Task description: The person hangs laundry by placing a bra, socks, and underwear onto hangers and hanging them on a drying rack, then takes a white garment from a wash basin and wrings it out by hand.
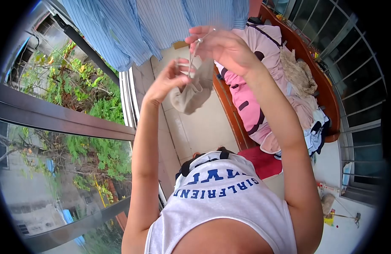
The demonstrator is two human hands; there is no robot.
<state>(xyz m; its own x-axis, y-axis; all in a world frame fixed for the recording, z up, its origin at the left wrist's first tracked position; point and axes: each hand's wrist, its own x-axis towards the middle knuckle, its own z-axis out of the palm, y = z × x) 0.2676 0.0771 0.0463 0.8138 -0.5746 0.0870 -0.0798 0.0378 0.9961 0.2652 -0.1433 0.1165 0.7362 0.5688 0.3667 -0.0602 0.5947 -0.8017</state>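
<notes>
A small beige cloth bag (191,97) hangs in front of me at chest height or above, over the tiled floor. My left hand (168,82) is at the bag's upper left edge, thumb and fingers closed on it near the cord. Higher and to the right, my right hand (218,48) is raised beside a thin light drawstring (193,53) with a small bead on it. Its fingers are bent round the cord and partly blurred by motion. The bag dangles below both hands.
Blue striped cloth (148,25) hangs at the top. On the right, a wooden bed frame (335,101) holds pink bedding (246,101) and piled clothes (299,74). An open window frame (64,122) stands on the left, plants outside. A red mat (263,163) lies on the floor.
</notes>
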